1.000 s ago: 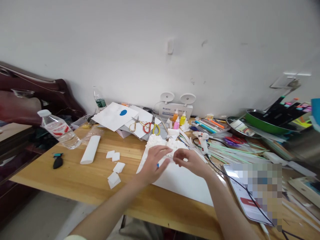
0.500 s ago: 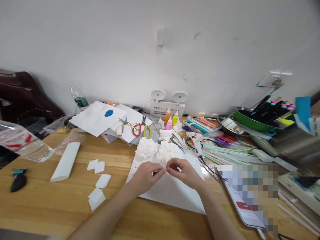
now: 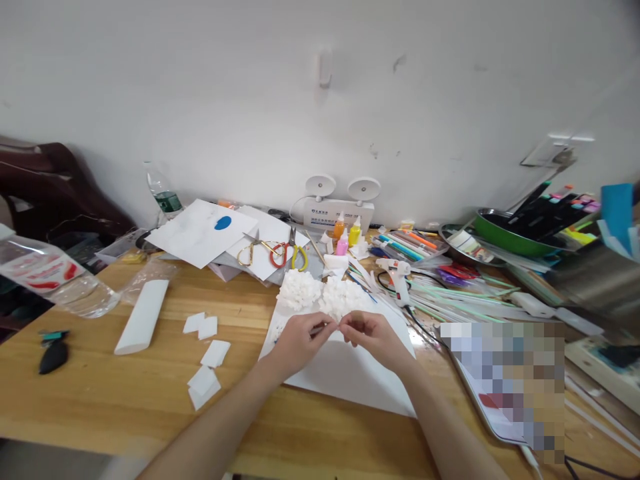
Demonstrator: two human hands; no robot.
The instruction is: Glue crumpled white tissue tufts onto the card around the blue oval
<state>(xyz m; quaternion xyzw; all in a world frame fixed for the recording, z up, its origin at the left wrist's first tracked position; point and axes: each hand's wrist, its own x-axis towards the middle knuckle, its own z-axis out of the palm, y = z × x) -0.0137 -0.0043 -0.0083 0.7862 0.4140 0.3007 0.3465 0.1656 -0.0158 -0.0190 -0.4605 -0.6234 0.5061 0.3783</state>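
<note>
My left hand [image 3: 307, 340] and my right hand [image 3: 373, 337] meet at their fingertips above a white sheet [image 3: 345, 380]. Both are closed in a pinch, and whatever lies between the fingers is too small or hidden to name. Just beyond them on the sheet sit two fluffy clumps of crumpled white pieces, a left clump [image 3: 299, 291] and a right clump [image 3: 343, 295]. To the left, several small white paper squares [image 3: 216, 353] lie on the wooden table, some overlapping. A flat white paper pack [image 3: 143, 317] rests farther left.
Scissors [image 3: 260, 250], a glue gun [image 3: 399, 277] and small paint bottles [image 3: 342, 243] lie along the back. A tablet-like device [image 3: 465, 383], partly blurred out, is at right. Plastic bottles [image 3: 60, 273] and a black blower bulb [image 3: 53, 358] are at left; pipe cleaners [image 3: 450, 300] spread right.
The view has shifted slightly, so the table items appear a little to the right. My hands stay together at the fingertips, with the right fingers slightly rearranged.
</note>
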